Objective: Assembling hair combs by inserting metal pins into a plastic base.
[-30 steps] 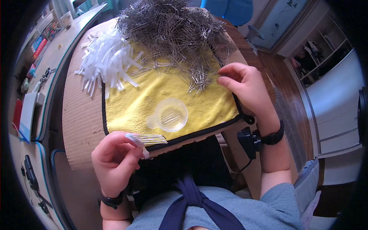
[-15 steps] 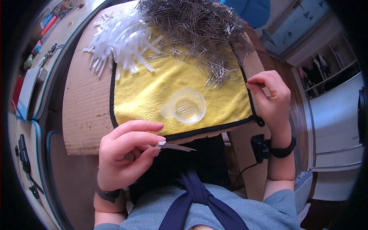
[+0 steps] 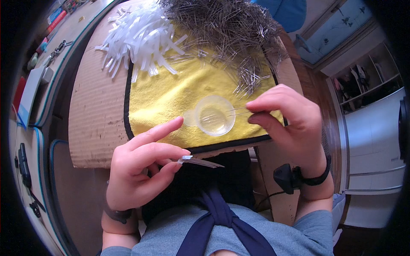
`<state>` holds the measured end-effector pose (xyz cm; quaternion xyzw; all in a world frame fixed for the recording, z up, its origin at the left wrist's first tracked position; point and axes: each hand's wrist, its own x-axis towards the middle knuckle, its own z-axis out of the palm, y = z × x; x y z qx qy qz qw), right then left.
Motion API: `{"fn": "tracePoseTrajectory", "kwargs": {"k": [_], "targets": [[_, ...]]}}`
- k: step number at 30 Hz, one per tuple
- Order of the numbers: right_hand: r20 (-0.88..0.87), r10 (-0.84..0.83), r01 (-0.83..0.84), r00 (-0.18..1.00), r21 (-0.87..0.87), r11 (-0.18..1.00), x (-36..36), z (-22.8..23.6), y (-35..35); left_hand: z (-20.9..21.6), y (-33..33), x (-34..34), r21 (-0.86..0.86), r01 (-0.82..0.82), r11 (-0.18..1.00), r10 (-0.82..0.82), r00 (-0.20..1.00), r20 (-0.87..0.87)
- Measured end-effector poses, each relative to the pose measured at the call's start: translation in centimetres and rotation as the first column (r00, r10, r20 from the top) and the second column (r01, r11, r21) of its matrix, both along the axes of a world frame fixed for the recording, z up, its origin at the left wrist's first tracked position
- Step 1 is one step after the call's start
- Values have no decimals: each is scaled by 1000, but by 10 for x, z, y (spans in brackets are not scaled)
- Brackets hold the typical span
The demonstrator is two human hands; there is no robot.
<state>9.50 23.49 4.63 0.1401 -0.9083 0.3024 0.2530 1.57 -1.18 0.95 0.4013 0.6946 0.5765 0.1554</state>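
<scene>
Between the thumb and fingers of my left hand (image 3: 139,173) is a small white plastic piece (image 3: 185,159). Several thin metal pins (image 3: 207,163) stick out from it to the right. Its index finger is stretched out near the tab of a shallow clear plastic dish (image 3: 231,123). The dish rests on a yellow cloth (image 3: 158,102) with a black border, and thin lines show inside it. My right hand (image 3: 297,123) pinches one or two thin metal pins (image 3: 239,112) by one end; their other ends reach over the dish's right rim.
A large tangled heap of metal pins (image 3: 222,25) covers the cloth's far part. Beside it, to the left, lies a pile of white plastic strips (image 3: 143,38). Cardboard (image 3: 96,115) lies under the cloth. A desk (image 3: 81,21) with small items runs along the left.
My right hand has moved left from the cloth's right edge to the dish, and pins now show in its pinch. My left hand keeps its hold, its index finger raised more.
</scene>
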Motion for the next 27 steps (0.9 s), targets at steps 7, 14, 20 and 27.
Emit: {"fn": "tracePoseTrajectory", "kwargs": {"k": [7,14,20,27], "targets": [[-75,156,-112,985,411,905,-15,-1,-5,2,2,-1,0,-11,1000,11,1000,4],[-40,142,-108,989,453,885,-21,-7,-9,7,4,2,-43,-34,998,33,999,-40],[-60,153,-112,986,436,893,-25,-12,-17,5,3,2,-39,-38,999,36,999,-36],[-46,193,-153,980,438,886,-25,-10,-25,5,4,2,-40,-35,999,32,997,-63]]}}
